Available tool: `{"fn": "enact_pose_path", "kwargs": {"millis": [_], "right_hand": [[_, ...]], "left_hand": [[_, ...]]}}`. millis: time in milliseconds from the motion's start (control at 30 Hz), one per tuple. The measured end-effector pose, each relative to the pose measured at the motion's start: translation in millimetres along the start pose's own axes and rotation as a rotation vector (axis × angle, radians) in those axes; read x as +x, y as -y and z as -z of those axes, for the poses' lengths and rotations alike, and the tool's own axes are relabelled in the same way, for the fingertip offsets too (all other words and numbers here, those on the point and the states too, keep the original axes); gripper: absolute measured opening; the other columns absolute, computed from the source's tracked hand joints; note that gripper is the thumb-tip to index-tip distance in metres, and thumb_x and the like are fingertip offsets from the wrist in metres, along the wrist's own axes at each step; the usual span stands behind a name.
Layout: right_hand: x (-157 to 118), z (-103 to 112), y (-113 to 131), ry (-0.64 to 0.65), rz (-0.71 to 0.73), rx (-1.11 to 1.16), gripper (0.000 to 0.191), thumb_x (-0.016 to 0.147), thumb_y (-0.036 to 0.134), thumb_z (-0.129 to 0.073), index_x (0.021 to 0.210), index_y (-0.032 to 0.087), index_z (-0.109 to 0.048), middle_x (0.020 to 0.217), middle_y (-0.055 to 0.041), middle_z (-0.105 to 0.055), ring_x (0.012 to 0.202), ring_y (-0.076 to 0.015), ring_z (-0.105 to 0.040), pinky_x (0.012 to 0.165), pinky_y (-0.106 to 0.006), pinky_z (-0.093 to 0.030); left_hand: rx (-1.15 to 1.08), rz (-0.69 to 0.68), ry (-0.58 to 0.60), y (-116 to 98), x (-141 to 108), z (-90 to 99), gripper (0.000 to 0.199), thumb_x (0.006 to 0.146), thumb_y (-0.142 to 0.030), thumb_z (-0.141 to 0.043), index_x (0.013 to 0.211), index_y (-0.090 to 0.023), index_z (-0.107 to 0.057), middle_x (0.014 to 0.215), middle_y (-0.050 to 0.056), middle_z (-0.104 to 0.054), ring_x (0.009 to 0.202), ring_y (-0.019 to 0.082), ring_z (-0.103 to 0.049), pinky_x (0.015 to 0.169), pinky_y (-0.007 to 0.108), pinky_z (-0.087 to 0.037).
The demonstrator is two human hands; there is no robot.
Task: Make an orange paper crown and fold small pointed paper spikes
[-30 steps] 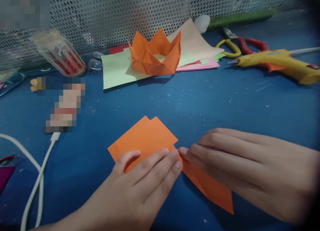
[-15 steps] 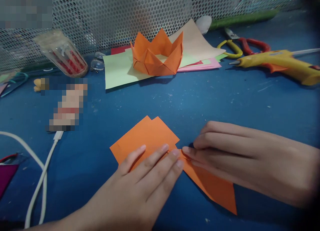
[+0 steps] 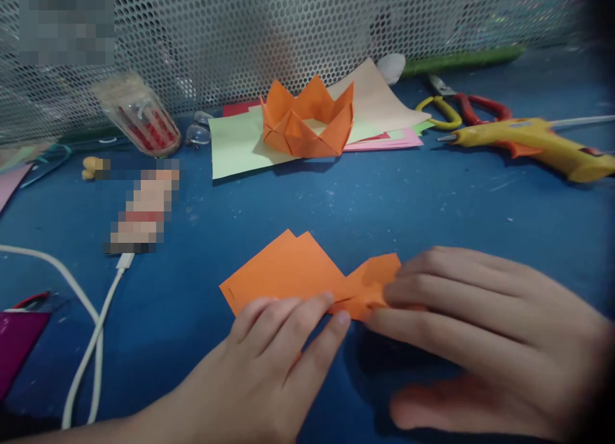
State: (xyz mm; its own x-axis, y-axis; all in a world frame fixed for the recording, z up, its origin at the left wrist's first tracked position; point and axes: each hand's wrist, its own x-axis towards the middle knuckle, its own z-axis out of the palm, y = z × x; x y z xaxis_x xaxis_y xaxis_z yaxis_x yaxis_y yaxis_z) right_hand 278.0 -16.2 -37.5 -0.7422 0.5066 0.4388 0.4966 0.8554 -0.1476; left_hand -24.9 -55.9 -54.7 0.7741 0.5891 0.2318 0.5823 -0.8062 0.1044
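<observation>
Perforated mesh (image 3: 202, 21) bounds the far side of a blue tabletop (image 3: 432, 207). Orange paper (image 3: 293, 268) lies at near centre, between both hands. Left hand (image 3: 273, 361) rests over its near edge, fingers slightly spread and pressing down, apparently to stop the sheet sliding. Right hand (image 3: 500, 322) has its fingers on the right-hand flap, thumb spread well apart toward the near side; the position suggests control of that flap. Blur prevents telling whether its grip pinches paper between the fingers.

At far centre, an orange crown (image 3: 319, 139) stands upright, partly on a green sheet (image 3: 235, 146), presumably placed there out of the hands' way. A glue gun (image 3: 542, 139) lies far right, nozzle pointing left, likely parked within right-hand reach.

Condition of the orange paper: matte, uniform colour. Broad left portion shows two offset far corners, indicating overlapped layers, and a short mark near its left corner. It narrows centrally, then widens into the shadowed flap.
</observation>
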Motion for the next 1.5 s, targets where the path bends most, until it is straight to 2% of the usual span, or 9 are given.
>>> {"fn": "enact_pose_path", "kwargs": {"millis": [100,233,333,467,567,733,867,1067,1500], "right_hand": [[14,3,5,-0.011,0.051,0.035,0.045,0.13,0.049,-0.035,0.143,0.02,-0.066,0.118,-0.0081,-0.086,0.104,-0.0192,-0.082,0.098,-0.033,-0.066],[13,4,1,-0.048,0.141,-0.028,0.03,0.126,0.018,-0.04,0.13,0.017,-0.07,0.108,-0.0052,-0.088,0.095,-0.0179,-0.083,0.095,-0.031,-0.066],[5,3,-5,-0.053,0.178,-0.057,0.039,0.123,0.011,-0.035,0.135,0.016,-0.072,0.113,-0.0085,-0.089,0.1,-0.0228,-0.083,0.1,-0.037,-0.066],[4,7,-7,-0.047,0.16,0.037,0.041,0.12,0.008,-0.039,0.144,0.019,-0.07,0.123,-0.0076,-0.089,0.118,-0.0221,-0.084,0.116,-0.036,-0.063],[10,10,-5,-0.062,0.105,0.2,0.037,0.123,0.01,-0.042,0.14,0.025,-0.071,0.12,-0.0028,-0.088,0.108,-0.0156,-0.085,0.103,-0.023,-0.065],[15,8,3,-0.057,0.102,0.249,0.042,0.127,0.021,-0.035,0.144,0.029,-0.072,0.115,-0.0022,-0.088,0.115,-0.019,-0.085,0.11,-0.028,-0.066],[21,9,8,-0.007,-0.089,0.232,0.047,0.131,0.039,-0.03,0.122,0.027,-0.074,0.1,-0.0012,-0.084,0.081,-0.0144,-0.082,0.084,-0.024,-0.067],[18,17,4,-0.156,-0.035,0.015,0.015,0.126,0.029,-0.053,0.121,0.03,-0.067,0.096,0.003,-0.077,0.079,-0.0144,-0.076,0.081,-0.028,-0.062],[16,11,-3,0.102,-0.022,0.413,0.037,0.126,0.035,-0.053,0.106,0.029,-0.084,0.087,0.0016,-0.078,0.081,-0.0138,-0.079,0.08,-0.023,-0.068]], "left_hand": [[-0.083,-0.051,-0.059,5,-1,3.1,0.051,0.127,-0.031,-0.034,0.168,-0.014,-0.061,0.156,0.017,-0.075,0.142,0.03,-0.07,0.126,0.044,-0.054],[-0.149,-0.142,-0.059,12,-1,15.5,0.065,0.13,-0.054,-0.025,0.166,-0.012,-0.059,0.159,0.021,-0.072,0.149,0.029,-0.068,0.126,0.04,-0.057],[-0.136,-0.126,0.011,13,-1,24.4,0.055,0.131,-0.046,-0.033,0.167,-0.013,-0.058,0.163,0.02,-0.071,0.157,0.028,-0.064,0.129,0.039,-0.055],[-0.122,-0.096,-0.157,10,-1,29.8,0.047,0.13,-0.038,-0.034,0.158,-0.013,-0.063,0.157,0.019,-0.075,0.153,0.027,-0.069,0.128,0.04,-0.056],[-0.092,-0.117,-0.1,8,-1,36.1,0.04,0.13,-0.035,-0.04,0.156,-0.015,-0.063,0.16,0.015,-0.076,0.158,0.023,-0.065,0.131,0.035,-0.05],[-0.089,-0.138,-0.182,8,-1,44.7,0.035,0.128,-0.033,-0.045,0.144,-0.017,-0.071,0.151,0.013,-0.081,0.146,0.025,-0.073,0.129,0.036,-0.052],[-0.115,-0.13,-0.032,8,-1,48.7,0.037,0.127,-0.032,-0.047,0.154,-0.014,-0.066,0.16,0.016,-0.076,0.153,0.026,-0.068,0.128,0.038,-0.054],[-0.123,-0.156,-0.075,6,3,49.6,0.035,0.129,-0.026,-0.044,0.155,-0.014,-0.064,0.16,0.011,-0.078,0.156,0.019,-0.067,0.131,0.03,-0.048],[-0.114,-0.195,-0.074,11,4,42.8,0.042,0.13,-0.029,-0.04,0.148,-0.015,-0.076,0.144,0.007,-0.086,0.139,0.021,-0.076,0.121,0.031,-0.054]]}}
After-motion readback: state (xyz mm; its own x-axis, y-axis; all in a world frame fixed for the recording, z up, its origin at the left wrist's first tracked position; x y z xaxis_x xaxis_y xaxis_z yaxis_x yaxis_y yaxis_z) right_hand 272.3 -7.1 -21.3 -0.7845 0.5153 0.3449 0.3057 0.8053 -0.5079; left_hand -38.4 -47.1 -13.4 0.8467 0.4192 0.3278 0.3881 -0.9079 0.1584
